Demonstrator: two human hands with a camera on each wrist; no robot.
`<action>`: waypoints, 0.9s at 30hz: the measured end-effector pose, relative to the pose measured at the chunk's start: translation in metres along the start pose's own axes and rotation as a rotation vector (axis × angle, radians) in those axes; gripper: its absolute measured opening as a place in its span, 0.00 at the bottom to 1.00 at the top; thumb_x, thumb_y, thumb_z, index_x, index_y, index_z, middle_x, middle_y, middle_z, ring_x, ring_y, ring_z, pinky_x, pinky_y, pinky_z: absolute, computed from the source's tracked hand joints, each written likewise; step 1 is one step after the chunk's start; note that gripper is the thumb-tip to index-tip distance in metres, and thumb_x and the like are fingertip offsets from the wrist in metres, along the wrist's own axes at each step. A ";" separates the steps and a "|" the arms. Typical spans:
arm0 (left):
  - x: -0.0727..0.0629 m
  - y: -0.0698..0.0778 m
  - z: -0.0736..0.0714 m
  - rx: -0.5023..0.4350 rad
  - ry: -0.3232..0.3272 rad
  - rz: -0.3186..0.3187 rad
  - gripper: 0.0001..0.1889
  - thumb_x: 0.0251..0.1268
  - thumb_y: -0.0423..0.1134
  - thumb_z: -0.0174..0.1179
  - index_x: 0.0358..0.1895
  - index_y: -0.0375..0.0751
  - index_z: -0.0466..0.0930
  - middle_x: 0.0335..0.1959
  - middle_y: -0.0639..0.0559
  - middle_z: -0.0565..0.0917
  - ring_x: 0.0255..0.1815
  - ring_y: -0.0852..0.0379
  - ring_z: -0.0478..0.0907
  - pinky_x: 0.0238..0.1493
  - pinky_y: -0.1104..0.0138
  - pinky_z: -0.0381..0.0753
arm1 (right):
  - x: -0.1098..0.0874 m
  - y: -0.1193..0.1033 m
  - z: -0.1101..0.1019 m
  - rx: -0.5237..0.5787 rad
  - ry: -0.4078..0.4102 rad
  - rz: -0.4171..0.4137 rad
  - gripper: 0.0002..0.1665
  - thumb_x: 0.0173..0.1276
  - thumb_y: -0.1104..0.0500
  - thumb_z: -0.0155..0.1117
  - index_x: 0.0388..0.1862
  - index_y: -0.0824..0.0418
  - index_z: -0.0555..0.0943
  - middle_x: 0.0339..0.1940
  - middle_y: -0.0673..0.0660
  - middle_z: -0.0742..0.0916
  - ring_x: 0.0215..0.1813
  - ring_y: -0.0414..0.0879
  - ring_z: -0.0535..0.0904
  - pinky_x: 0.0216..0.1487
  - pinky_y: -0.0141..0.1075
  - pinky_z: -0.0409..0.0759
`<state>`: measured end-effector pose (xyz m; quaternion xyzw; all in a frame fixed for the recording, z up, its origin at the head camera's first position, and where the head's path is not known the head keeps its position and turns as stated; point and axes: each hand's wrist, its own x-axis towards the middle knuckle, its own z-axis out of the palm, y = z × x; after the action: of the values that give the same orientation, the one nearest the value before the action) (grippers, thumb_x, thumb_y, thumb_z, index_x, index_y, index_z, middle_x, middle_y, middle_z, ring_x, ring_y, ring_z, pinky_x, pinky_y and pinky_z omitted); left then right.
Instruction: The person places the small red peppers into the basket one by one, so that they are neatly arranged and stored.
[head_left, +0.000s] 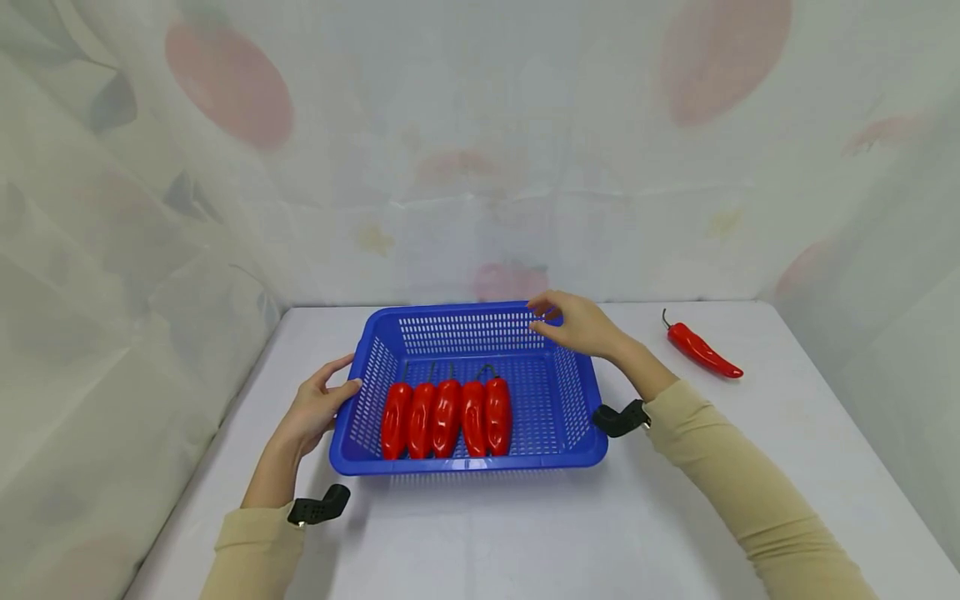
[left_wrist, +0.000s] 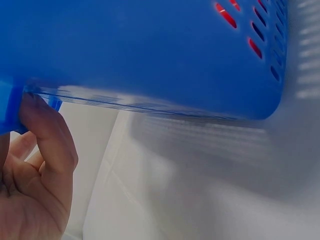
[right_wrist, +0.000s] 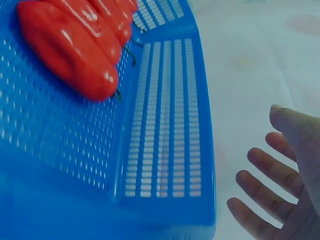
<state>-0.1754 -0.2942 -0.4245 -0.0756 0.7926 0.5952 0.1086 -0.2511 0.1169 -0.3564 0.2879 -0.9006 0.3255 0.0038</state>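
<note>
A blue plastic basket point(head_left: 468, 465) with mesh walls is in the middle of the head view. Several red chili peppers point(head_left: 447, 418) lie side by side inside it, left of centre, stems toward the back wall. My left hand point(head_left: 315, 408) grips the left rim, thumb on top; in the left wrist view its curled fingers point(left_wrist: 52, 142) come from below the rim. By the back right corner, my right hand point(head_left: 579, 325) holds nothing; the right wrist view shows its fingers point(right_wrist: 265, 190) spread and apart from the basket. Whether the basket's base touches the table cannot be told.
One more red chili pepper point(head_left: 703, 352) lies on the white table point(head_left: 465, 533) to the right of the basket. Pale printed cloth point(head_left: 480, 167) hangs behind the table and along both sides. Each wrist carries a black camera mount point(head_left: 621, 418).
</note>
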 end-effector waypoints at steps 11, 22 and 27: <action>0.001 -0.002 0.001 0.002 0.022 -0.002 0.34 0.65 0.48 0.55 0.72 0.55 0.51 0.49 0.33 0.78 0.35 0.46 0.84 0.34 0.52 0.83 | -0.010 0.035 -0.019 0.016 0.113 0.135 0.23 0.67 0.53 0.56 0.58 0.62 0.72 0.55 0.62 0.79 0.55 0.57 0.76 0.51 0.50 0.78; -0.006 0.008 0.003 -0.012 0.003 0.002 0.33 0.66 0.45 0.54 0.72 0.52 0.51 0.49 0.31 0.78 0.36 0.45 0.84 0.34 0.52 0.83 | -0.026 0.073 -0.033 0.026 0.237 0.231 0.23 0.68 0.52 0.55 0.58 0.64 0.72 0.53 0.64 0.79 0.56 0.61 0.75 0.53 0.54 0.75; -0.014 0.019 0.007 -0.012 -0.003 -0.006 0.32 0.67 0.42 0.53 0.72 0.49 0.51 0.48 0.31 0.78 0.36 0.44 0.84 0.35 0.52 0.83 | -0.036 0.090 -0.041 0.029 0.280 0.255 0.25 0.67 0.53 0.56 0.59 0.66 0.70 0.54 0.67 0.78 0.56 0.63 0.74 0.54 0.55 0.73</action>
<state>-0.1663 -0.2826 -0.4047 -0.0777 0.7886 0.5998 0.1110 -0.2754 0.2156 -0.3839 0.1236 -0.9158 0.3730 0.0837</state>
